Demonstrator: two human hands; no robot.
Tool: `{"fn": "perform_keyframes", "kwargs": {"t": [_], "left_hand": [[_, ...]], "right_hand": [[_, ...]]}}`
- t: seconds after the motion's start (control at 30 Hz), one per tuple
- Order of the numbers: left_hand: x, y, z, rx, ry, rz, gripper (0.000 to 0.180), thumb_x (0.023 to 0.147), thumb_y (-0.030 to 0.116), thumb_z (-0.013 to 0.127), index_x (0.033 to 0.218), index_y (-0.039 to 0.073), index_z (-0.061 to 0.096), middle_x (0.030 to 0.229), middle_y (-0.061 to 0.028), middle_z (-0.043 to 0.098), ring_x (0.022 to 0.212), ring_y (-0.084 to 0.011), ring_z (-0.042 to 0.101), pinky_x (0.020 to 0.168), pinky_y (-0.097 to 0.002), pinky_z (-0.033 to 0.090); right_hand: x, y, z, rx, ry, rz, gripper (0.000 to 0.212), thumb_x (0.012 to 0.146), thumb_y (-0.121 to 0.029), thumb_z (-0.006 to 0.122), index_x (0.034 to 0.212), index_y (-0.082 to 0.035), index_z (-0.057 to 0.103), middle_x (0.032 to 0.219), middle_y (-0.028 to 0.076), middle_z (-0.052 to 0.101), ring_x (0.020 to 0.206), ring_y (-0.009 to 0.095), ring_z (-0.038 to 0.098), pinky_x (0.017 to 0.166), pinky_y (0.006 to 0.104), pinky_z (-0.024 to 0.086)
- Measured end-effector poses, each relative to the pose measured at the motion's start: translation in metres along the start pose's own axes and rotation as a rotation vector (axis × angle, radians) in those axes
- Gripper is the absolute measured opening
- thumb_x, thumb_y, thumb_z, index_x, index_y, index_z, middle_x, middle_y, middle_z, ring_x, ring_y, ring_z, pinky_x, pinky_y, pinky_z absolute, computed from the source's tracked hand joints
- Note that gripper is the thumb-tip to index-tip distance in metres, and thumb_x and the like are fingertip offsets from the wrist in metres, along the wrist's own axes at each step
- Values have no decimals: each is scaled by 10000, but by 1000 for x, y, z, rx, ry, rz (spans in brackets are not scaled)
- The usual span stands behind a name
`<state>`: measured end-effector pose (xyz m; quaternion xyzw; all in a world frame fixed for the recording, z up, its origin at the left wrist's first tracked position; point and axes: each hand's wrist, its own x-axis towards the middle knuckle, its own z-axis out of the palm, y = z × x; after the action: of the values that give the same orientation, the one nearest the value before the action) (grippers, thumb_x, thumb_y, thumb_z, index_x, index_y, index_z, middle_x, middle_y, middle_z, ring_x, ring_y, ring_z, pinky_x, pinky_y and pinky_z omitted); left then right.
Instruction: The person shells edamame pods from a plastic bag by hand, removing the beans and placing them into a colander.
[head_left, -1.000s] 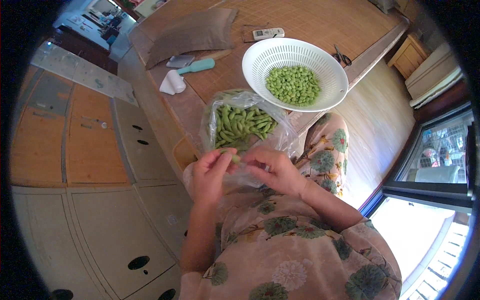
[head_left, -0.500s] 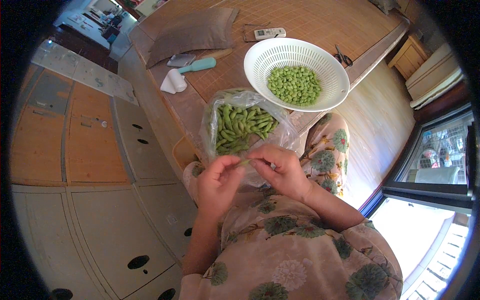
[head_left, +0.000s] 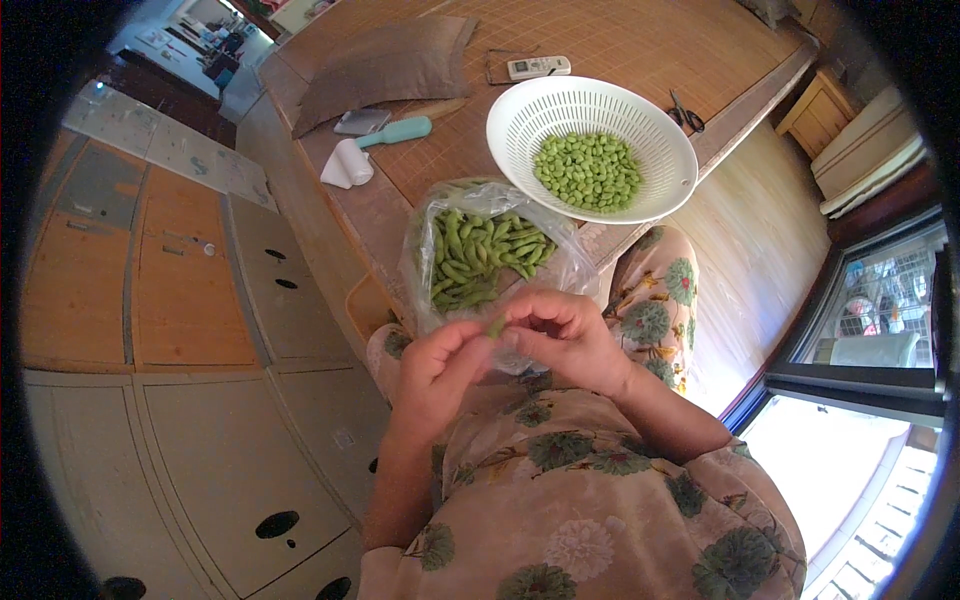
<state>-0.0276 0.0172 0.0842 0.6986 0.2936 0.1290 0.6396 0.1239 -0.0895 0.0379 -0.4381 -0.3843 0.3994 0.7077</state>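
Note:
Between the fingertips of both my hands is a small green soybean pod [head_left: 495, 327], largely covered by the fingers. My left hand [head_left: 440, 365] pinches its left end, and my right hand [head_left: 565, 340] pinches the other with thumb and forefinger. Just beyond them an opened clear plastic bag [head_left: 570, 262] holds a heap of green pods [head_left: 490, 250]. Farther off to the right stands a white slotted colander [head_left: 665, 140] with many shelled green beans [head_left: 590, 172] at its bottom.
On the woven mat [head_left: 600, 40] lie a brown pillow [head_left: 395, 70], a white remote control [head_left: 538, 67] and scissors [head_left: 686, 112]. A turquoise-handled lint roller [head_left: 400, 130] rests at the left, by a white paper roll [head_left: 347, 163]. Cabinets [head_left: 200, 290] line the left side.
Both hands have shifted slightly right, and their fingertips have turned around the pod. The bag and the colander look nearly the same.

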Motion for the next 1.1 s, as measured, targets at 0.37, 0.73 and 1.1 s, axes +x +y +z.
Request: {"fn": "perform_keyframes", "kwargs": {"t": [0.37,0.73,1.1], "left_hand": [[-1,1,0,48,-38,16,149,924,75,571,1006,-22,650,720,60,536,648,-24,459,565,-193,367],[-2,1,5,-57,-84,-47,158,925,75,553,946,-40,659,660,55,523,603,-21,439,541,-190,343],[2,-25,12,-880,-380,-197,242,960,229,531,965,-5,594,625,36,463,538,-81,393,509,-243,312]], "right_hand": [[0,-9,-1,11,-45,36,86,853,22,624,933,-1,645,871,29,631,799,77,584,688,228,475],[-3,-14,8,-11,51,116,77,811,53,580,848,-6,614,797,0,597,759,48,535,630,218,449],[-1,-18,7,226,-47,139,114,817,96,544,864,5,595,828,29,635,780,80,603,695,226,495]]}}
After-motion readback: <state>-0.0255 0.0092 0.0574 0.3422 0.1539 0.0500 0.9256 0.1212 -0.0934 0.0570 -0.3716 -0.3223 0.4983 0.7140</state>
